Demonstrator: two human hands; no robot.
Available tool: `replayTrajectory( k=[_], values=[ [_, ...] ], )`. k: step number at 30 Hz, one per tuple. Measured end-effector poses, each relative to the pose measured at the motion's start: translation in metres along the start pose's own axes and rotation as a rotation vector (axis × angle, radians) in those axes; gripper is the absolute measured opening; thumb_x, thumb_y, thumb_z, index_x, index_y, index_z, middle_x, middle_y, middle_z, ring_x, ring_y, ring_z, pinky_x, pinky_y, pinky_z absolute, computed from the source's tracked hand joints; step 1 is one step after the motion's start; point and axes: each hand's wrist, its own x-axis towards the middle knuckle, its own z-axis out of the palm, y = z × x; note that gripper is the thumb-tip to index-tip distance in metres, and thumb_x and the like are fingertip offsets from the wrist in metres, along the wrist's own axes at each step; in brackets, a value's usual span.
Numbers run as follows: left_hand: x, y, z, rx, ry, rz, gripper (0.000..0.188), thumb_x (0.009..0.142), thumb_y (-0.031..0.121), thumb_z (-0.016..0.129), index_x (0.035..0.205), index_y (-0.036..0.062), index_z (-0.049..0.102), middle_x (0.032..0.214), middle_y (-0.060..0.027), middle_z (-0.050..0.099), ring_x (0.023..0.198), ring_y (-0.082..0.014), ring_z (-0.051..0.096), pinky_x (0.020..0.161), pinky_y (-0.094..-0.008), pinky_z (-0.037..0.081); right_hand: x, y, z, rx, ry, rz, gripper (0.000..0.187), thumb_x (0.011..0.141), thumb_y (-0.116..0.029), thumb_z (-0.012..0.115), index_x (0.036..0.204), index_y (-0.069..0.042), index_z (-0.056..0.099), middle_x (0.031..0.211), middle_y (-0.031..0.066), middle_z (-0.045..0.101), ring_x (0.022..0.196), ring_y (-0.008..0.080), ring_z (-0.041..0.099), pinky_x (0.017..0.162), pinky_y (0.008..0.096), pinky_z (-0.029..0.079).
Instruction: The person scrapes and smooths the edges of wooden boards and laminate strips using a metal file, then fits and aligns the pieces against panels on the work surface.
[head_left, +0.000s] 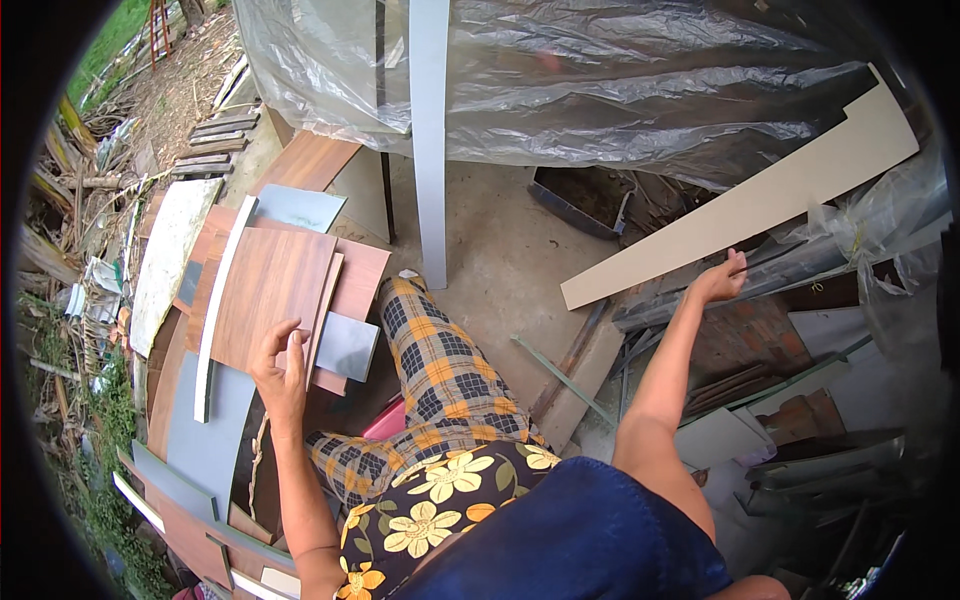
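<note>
On the right, the long beige board [750,195] slants just above the right hand [718,280], fingers curled, can't tell if gripping, probably best steadied mid-length, while the left hand [280,385], loosely bent, seemingly empty, is over a brown panel [270,285]; no readable labels.

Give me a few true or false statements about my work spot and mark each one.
1. The right hand is nearest to the long beige board. True.
2. The left hand lies flat on the floor. False: it is raised, fingers curled.
3. The wood-grain boards are on the left. True.
4. The trousers are plain red. False: the trousers are checked.
5. Plastic sheeting hangs ahead. True.
</note>
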Motion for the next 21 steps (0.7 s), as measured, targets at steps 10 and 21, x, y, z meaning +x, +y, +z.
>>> replayTrajectory(
  k=[10,21],
  values=[
    [-0.051,0.007,0.136,0.051,-0.502,0.305,0.016,0.082,0.010,0.067,0.097,0.0056,0.068,0.095,-0.0125,0.070,0.093,-0.0291,0.066,0.085,-0.0403,0.047,-0.224,-0.093,0.137,0.261,-1.102,-0.019,0.037,0.098,-0.031,0.054,0.093,0.001,0.071,0.079,0.0107,0.073,0.077,0.0166,0.069,0.071,0.0306,0.049],
    [-0.063,-0.054,0.178,0.291,-0.783,0.291,0.043,0.093,0.030,0.056,0.133,0.0142,0.056,0.146,-0.0117,0.044,0.143,-0.0323,0.029,0.114,-0.0629,0.012,-0.331,-0.174,0.315,0.106,-0.934,-0.138,0.034,0.089,-0.028,0.063,0.112,-0.004,0.066,0.101,0.0213,0.068,0.098,0.0386,0.064,0.085,0.0465,0.050]
  ],
)
